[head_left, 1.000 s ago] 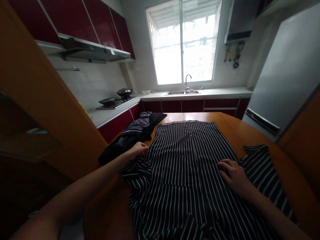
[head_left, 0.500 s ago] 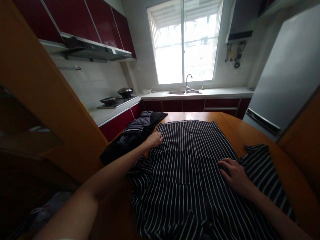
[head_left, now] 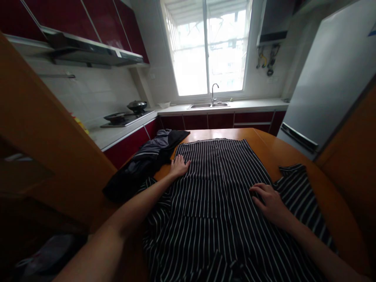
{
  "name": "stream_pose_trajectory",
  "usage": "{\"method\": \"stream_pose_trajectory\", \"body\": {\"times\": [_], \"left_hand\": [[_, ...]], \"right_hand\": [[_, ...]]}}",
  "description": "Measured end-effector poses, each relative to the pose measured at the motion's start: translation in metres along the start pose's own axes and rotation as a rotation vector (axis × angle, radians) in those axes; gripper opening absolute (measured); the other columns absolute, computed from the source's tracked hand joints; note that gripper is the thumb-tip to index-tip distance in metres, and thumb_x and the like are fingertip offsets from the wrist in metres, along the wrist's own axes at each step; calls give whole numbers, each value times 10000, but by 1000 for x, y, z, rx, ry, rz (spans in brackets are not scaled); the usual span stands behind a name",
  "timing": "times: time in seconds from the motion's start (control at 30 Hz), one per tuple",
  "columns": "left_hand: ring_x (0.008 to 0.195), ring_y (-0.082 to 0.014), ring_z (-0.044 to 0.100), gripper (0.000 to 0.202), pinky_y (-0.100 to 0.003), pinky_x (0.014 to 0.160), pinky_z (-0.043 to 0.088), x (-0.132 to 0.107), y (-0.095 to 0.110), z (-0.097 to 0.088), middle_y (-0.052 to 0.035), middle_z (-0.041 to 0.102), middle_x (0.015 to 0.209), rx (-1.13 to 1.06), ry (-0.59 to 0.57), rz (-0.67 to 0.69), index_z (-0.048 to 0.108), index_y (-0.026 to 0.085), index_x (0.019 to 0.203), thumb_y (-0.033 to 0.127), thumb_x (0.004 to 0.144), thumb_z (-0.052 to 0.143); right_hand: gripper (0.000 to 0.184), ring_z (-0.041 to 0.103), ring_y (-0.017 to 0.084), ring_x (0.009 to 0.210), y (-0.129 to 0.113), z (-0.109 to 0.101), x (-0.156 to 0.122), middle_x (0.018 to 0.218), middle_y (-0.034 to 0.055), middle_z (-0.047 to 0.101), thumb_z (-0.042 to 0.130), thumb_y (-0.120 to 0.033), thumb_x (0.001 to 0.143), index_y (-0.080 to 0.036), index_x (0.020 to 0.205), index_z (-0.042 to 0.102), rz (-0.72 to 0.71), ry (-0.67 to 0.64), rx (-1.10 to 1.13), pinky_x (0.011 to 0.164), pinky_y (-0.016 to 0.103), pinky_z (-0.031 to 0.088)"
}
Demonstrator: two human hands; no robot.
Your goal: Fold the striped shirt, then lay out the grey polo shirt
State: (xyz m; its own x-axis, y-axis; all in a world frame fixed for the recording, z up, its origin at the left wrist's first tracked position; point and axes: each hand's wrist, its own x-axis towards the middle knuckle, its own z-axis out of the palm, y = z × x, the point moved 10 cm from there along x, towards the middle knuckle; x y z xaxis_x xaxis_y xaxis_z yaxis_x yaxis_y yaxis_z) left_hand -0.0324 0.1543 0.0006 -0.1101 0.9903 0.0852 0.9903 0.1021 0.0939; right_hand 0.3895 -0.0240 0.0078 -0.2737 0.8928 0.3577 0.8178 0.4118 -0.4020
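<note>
A black shirt with white stripes (head_left: 217, 188) lies spread flat on a round wooden table (head_left: 264, 145), buttons up the middle. My left hand (head_left: 178, 166) rests flat on the shirt's left edge, fingers spread, holding nothing. My right hand (head_left: 268, 201) lies palm down on the shirt's right side near the sleeve (head_left: 296, 188), fingers apart and slightly bent.
A heap of dark clothes (head_left: 147, 160) sits at the table's left edge. Behind are a counter with a sink and tap (head_left: 212, 102), a hob with pans (head_left: 123, 116), red cabinets, a window, and a grey fridge (head_left: 329, 82) on the right. An orange panel (head_left: 44, 149) stands at left.
My left hand has moved from the shirt's left sleeve area forward along its left edge and now lies flat with fingers spread. My right hand has stayed in place.
</note>
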Motion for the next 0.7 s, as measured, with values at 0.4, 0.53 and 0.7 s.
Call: {"method": "stream_pose_trajectory", "body": {"times": [0.4, 0.53, 0.7], "left_hand": [[1540, -305, 166, 756, -508, 1232, 137, -4, 11, -2, -189, 207, 1650, -12, -22, 62, 326, 56, 1551, 573, 1011, 209], [1540, -313, 159, 750, -526, 1230, 112, -5, 14, -5, -203, 197, 1646, -61, -35, 76, 331, 49, 1545, 568, 1009, 258], [1491, -279, 320, 605, -460, 1202, 254, -11, 20, -30, -148, 379, 1585, -168, -52, 117, 441, 109, 1497, 447, 1009, 327]], "right_hand": [[276, 574, 280, 1168, -1, -2, 1, 1245, 87, 636, 517, -316, 916, -255, 1128, 684, 29, 0, -5, 999, 469, 439], [282, 567, 276, 1172, 0, 0, 2, 1251, 83, 634, 514, -320, 915, -249, 1127, 685, 25, -8, 0, 1006, 468, 431], [290, 576, 277, 1167, 1, 0, 2, 1242, 86, 640, 496, -331, 924, -249, 1125, 688, 16, 6, -3, 996, 462, 442]]}}
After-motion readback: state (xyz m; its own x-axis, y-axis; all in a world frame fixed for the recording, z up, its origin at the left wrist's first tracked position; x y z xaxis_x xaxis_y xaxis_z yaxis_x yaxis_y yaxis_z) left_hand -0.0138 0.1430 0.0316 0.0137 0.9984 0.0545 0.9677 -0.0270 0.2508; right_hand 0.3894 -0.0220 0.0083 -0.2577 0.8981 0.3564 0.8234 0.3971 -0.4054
